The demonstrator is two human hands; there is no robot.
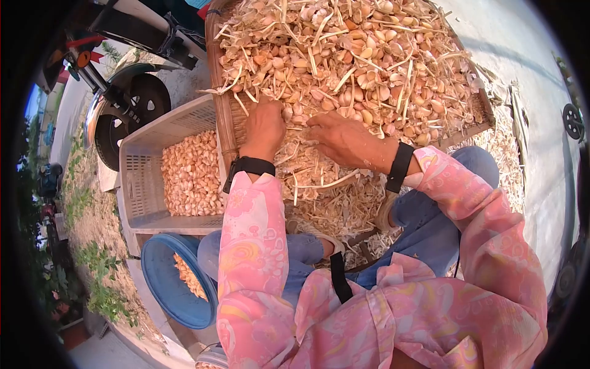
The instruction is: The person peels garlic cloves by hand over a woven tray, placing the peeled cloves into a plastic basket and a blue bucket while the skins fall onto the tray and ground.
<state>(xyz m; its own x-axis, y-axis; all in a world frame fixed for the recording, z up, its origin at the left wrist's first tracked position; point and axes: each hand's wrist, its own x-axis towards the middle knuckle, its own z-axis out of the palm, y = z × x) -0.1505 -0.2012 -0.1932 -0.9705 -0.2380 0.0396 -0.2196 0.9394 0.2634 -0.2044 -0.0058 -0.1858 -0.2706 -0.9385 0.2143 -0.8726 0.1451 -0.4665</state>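
A wide woven tray in front of me is heaped with loose garlic cloves, dry stalks and papery skins. At its near left part, my left hand reaches into the edge of the heap. Its fingers are curled down and closed, and whatever they hold is hidden. Just to the right, my right hand hovers over the near edge of the cloves, fingers bent but apart, with nothing visible in them. Between and below the hands lie skins and stalk bits.
Left of the tray stands a grey plastic crate partly filled with cloves. A blue bucket with some cloves sits nearer me. Husks pile between my feet. A wheeled vehicle is at the upper left.
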